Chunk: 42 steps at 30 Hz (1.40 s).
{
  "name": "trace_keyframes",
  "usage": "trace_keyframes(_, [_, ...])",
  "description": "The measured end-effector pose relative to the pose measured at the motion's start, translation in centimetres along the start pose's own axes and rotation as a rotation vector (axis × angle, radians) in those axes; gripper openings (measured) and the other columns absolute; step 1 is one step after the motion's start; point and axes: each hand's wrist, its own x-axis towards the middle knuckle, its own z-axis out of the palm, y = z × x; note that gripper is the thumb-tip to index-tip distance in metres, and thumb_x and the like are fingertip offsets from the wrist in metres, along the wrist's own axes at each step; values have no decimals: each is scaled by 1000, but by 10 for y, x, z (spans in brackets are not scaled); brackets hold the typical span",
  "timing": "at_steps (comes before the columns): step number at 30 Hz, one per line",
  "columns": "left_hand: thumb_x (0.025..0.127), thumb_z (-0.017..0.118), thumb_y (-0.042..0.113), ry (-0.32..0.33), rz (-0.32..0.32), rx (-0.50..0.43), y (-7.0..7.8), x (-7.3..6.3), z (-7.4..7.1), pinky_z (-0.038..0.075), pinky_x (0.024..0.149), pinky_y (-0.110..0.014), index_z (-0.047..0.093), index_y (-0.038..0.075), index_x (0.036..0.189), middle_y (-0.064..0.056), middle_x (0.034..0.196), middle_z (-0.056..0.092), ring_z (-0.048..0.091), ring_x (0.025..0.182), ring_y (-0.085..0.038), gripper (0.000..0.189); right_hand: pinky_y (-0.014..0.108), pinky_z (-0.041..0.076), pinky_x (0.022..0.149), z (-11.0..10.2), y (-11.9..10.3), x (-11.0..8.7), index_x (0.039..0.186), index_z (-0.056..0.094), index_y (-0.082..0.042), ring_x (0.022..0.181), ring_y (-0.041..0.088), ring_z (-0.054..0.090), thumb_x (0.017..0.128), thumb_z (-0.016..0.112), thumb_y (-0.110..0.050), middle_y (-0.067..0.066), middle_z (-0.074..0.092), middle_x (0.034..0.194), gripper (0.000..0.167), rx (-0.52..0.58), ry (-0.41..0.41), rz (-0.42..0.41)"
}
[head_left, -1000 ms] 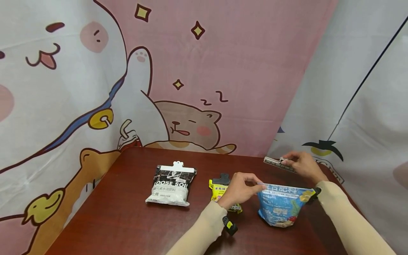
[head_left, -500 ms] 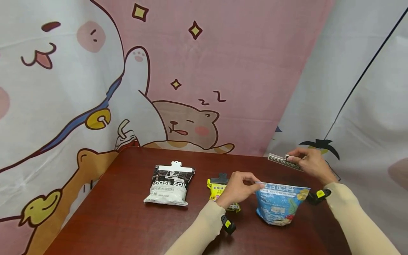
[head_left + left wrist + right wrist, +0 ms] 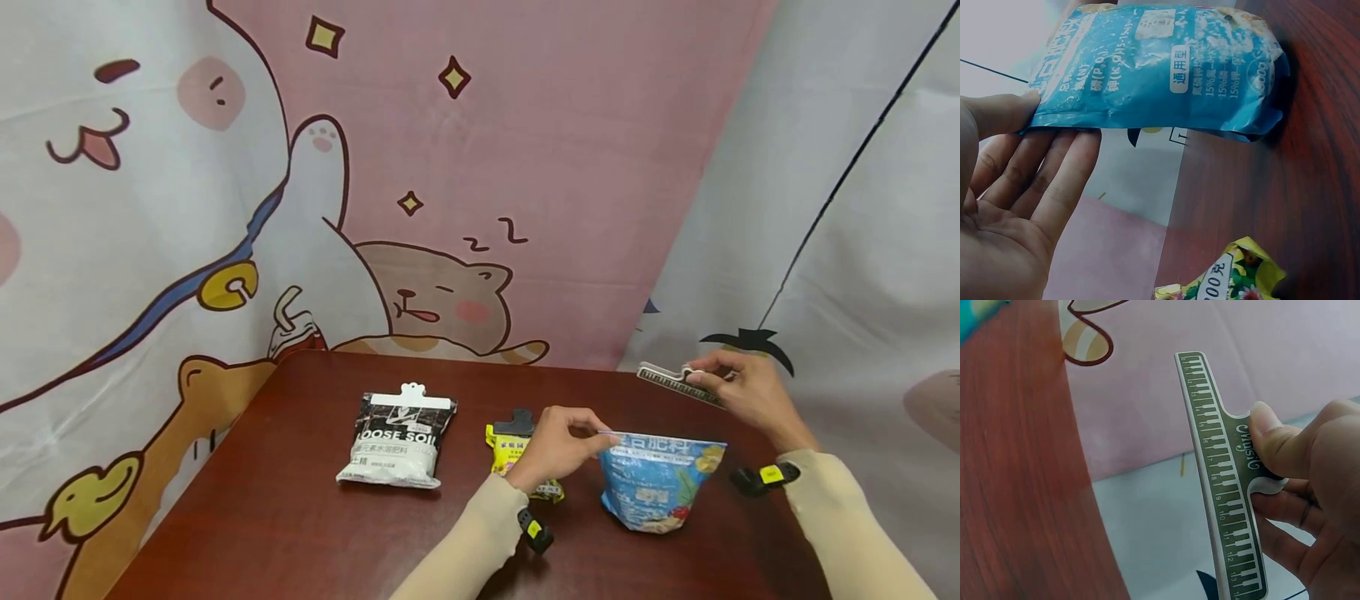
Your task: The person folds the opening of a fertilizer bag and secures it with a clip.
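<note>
A blue fertilizer bag (image 3: 654,483) stands upright at the right of the table, its top edge flattened. My left hand (image 3: 558,446) pinches the bag's top left corner; in the left wrist view the thumb (image 3: 1007,112) lies on one face and the fingers behind. Up and to the right of the bag, my right hand (image 3: 750,392) holds a long clip (image 3: 678,383) by its handle, apart from the bag. The right wrist view shows the clip (image 3: 1219,481) printed with piano keys and a number scale, thumb pressed on its dark green handle.
A black-and-white soil bag (image 3: 397,442) with a white clip (image 3: 412,393) lies at the left. Between it and the blue bag lies a yellow packet (image 3: 510,450) with a dark clip (image 3: 517,422), partly behind my left hand. A printed cloth (image 3: 585,167) hangs behind the table (image 3: 285,517).
My right hand has moved right and away from the bag, carrying the clip. My left hand keeps its pinch on the bag corner. The view has shifted slightly.
</note>
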Motion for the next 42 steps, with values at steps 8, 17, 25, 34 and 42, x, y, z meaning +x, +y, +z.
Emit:
trace_keyframes(8, [94, 77, 29, 1, 23, 4, -2, 1, -1, 58, 66, -22, 80, 20, 93, 4, 87, 75, 67, 73, -2, 10, 20, 43, 56, 0, -14, -12, 98, 80, -20, 68, -2, 60, 92, 79, -27, 12, 79, 99, 9, 24, 51, -51])
trace_keyframes(17, [93, 77, 28, 0, 19, -6, -3, 2, 0, 59, 65, -23, 80, 19, 93, 3, 88, 75, 72, 77, -18, 10, 17, 44, 59, 4, -27, -29, 101, 80, -18, 68, -1, 61, 91, 79, -23, 11, 78, 99, 11, 56, 102, -26])
trace_keyframes(25, [94, 77, 28, -3, 14, -12, -2, 1, 0, 59, 66, -23, 80, 19, 93, 2, 88, 75, 73, 80, -27, 10, 14, 42, 60, 2, -34, -40, 100, 81, -19, 66, -5, 58, 89, 81, -17, -18, 73, 91, 12, 72, 212, -41])
trace_keyframes(34, [93, 77, 28, -5, 8, -12, 0, 1, -2, 59, 66, -23, 81, 20, 94, 5, 90, 75, 68, 75, -3, 9, 12, 41, 62, -8, -49, -52, 98, 81, -21, 67, -6, 57, 87, 83, -14, -36, 64, 93, 13, 102, 239, -59])
trace_keyframes(42, [93, 77, 30, -11, 11, -4, 1, 0, -3, 59, 67, -23, 82, 21, 94, 6, 88, 76, 68, 76, -1, 9, 15, 40, 55, -13, -60, -61, 97, 81, -24, 62, -5, 57, 82, 85, -4, -22, 68, 87, 25, 114, 241, -143])
